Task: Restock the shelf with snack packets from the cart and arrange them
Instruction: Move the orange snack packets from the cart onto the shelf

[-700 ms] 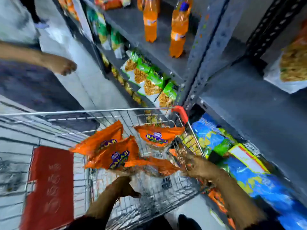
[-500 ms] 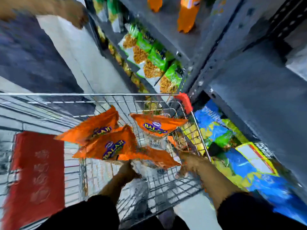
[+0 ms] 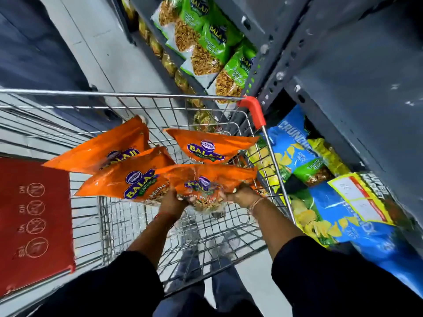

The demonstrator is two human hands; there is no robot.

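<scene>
Orange packets [image 3: 128,177] fanned over the wire cart [image 3: 137,97], bunched at their lower ends in the person's left hand [image 3: 170,199]. Beside it, the right hand [image 3: 242,196] clutched another orange packet [image 3: 206,179], near the shelf [image 3: 343,92] of blue bags [image 3: 286,145].

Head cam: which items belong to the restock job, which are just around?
Job:
- orange packets
- cart
- left hand and right hand, both gripping one orange packet
- shelf

Just around:
- green packets, already shelved
- blue chip bags on the low shelf
- red seat flap
</scene>
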